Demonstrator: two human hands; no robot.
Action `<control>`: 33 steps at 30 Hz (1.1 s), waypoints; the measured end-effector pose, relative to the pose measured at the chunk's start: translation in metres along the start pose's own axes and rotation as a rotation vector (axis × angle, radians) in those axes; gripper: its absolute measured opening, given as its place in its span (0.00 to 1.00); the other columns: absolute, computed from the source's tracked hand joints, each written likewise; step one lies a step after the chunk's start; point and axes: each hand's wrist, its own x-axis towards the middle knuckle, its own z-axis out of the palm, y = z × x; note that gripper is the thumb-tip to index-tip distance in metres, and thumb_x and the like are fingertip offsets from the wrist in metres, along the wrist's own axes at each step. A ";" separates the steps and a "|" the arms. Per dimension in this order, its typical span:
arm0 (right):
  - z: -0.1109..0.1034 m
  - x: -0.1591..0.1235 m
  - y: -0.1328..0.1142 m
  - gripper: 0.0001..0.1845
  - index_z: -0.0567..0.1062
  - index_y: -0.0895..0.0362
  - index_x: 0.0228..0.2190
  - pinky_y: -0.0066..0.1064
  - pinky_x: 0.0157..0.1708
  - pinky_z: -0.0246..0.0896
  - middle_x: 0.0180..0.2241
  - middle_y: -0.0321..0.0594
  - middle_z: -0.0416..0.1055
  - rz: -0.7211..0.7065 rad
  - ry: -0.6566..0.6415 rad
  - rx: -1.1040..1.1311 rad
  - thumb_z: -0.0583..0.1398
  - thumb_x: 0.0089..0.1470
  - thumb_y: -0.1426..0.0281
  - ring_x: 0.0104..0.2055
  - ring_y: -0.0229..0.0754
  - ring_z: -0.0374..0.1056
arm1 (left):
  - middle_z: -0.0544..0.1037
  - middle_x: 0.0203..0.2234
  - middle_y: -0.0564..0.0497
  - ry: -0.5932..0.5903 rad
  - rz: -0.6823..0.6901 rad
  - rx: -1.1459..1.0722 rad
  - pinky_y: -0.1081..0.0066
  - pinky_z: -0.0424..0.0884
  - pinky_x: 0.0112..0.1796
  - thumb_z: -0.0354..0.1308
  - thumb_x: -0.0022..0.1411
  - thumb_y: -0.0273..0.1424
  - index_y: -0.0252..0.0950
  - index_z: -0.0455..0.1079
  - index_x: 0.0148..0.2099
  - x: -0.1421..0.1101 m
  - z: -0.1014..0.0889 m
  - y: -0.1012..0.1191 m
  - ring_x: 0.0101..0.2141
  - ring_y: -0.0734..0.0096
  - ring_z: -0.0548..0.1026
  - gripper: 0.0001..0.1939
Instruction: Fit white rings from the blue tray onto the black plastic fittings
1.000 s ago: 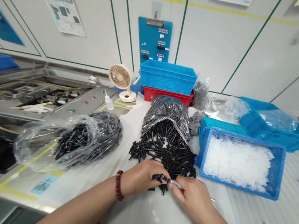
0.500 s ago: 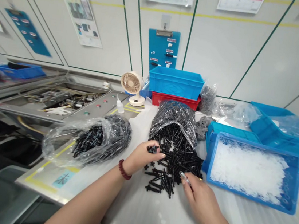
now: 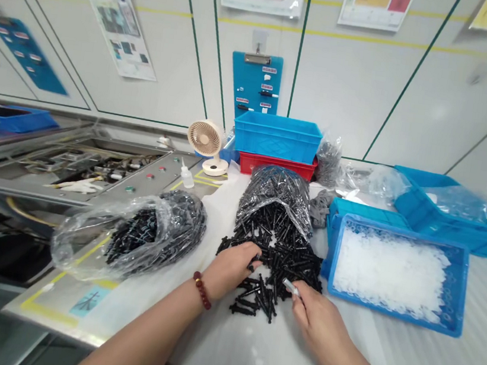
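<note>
My left hand, with a beaded bracelet at the wrist, is curled around slim black parts. It hangs over the left side of a loose pile of similar black rod-shaped parts. How many it holds is hidden by the fingers. In my right hand a slim silver metal tool is gripped between thumb and fingers, its tip pointing left at the pile's near right edge. Behind the hands, the pile spills from the mouth of a clear plastic bag.
Right of the pile, a blue bin full of small white translucent pieces leans tilted. Another clear bag of black parts lies left. A fan, a dropper bottle, and a blue bin on a red one stand behind.
My hands were together, the tool against the black parts; then they parted. Since then my left hand has turned its fingers down toward the pile. The right hand still grips the tool.
</note>
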 end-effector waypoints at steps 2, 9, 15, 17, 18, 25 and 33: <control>0.000 0.000 0.001 0.12 0.68 0.56 0.30 0.28 0.25 0.52 0.27 0.40 0.71 -0.010 0.007 0.000 0.45 0.55 0.72 0.27 0.41 0.66 | 0.73 0.32 0.51 0.048 0.012 -0.193 0.73 0.66 0.37 0.50 0.62 0.30 0.35 0.66 0.39 0.000 -0.003 0.001 0.33 0.70 0.70 0.06; 0.000 0.000 0.004 0.13 0.68 0.56 0.34 0.28 0.27 0.53 0.29 0.40 0.71 -0.044 0.004 0.060 0.45 0.55 0.72 0.30 0.41 0.67 | 0.76 0.31 0.51 0.048 0.090 -0.496 0.74 0.66 0.38 0.54 0.59 0.29 0.33 0.70 0.36 -0.002 -0.012 0.008 0.33 0.71 0.72 0.05; -0.003 -0.002 0.000 0.15 0.69 0.56 0.37 0.29 0.30 0.54 0.31 0.41 0.71 -0.026 -0.093 0.039 0.45 0.55 0.73 0.33 0.43 0.67 | 0.77 0.31 0.52 -0.021 0.102 -0.471 0.76 0.66 0.37 0.57 0.57 0.26 0.35 0.72 0.36 -0.003 -0.006 0.010 0.33 0.73 0.73 0.04; -0.003 -0.002 -0.002 0.14 0.70 0.56 0.36 0.28 0.30 0.53 0.31 0.40 0.72 -0.016 -0.123 0.010 0.46 0.54 0.74 0.33 0.42 0.67 | 0.77 0.30 0.52 -0.045 0.098 -0.469 0.77 0.66 0.34 0.59 0.56 0.26 0.35 0.72 0.36 -0.003 -0.003 0.012 0.31 0.73 0.73 0.04; -0.003 -0.001 -0.002 0.14 0.70 0.56 0.36 0.28 0.30 0.52 0.31 0.40 0.72 -0.008 -0.132 -0.007 0.46 0.54 0.74 0.33 0.42 0.67 | 0.77 0.29 0.52 -0.056 0.096 -0.468 0.78 0.66 0.33 0.59 0.55 0.26 0.34 0.72 0.36 -0.004 -0.002 0.013 0.30 0.74 0.73 0.04; -0.002 0.000 -0.004 0.11 0.69 0.56 0.31 0.26 0.28 0.48 0.29 0.39 0.71 0.013 -0.164 -0.063 0.48 0.53 0.75 0.30 0.39 0.66 | 0.77 0.27 0.52 -0.075 0.119 -0.468 0.80 0.66 0.32 0.58 0.55 0.23 0.33 0.73 0.33 -0.004 -0.002 0.016 0.28 0.75 0.73 0.03; -0.001 -0.001 -0.003 0.11 0.69 0.56 0.30 0.27 0.27 0.46 0.29 0.38 0.72 0.008 -0.211 -0.067 0.48 0.54 0.74 0.30 0.39 0.66 | 0.76 0.24 0.53 -0.094 0.123 -0.465 0.81 0.65 0.29 0.60 0.54 0.23 0.33 0.73 0.32 -0.005 0.003 0.016 0.26 0.76 0.72 0.02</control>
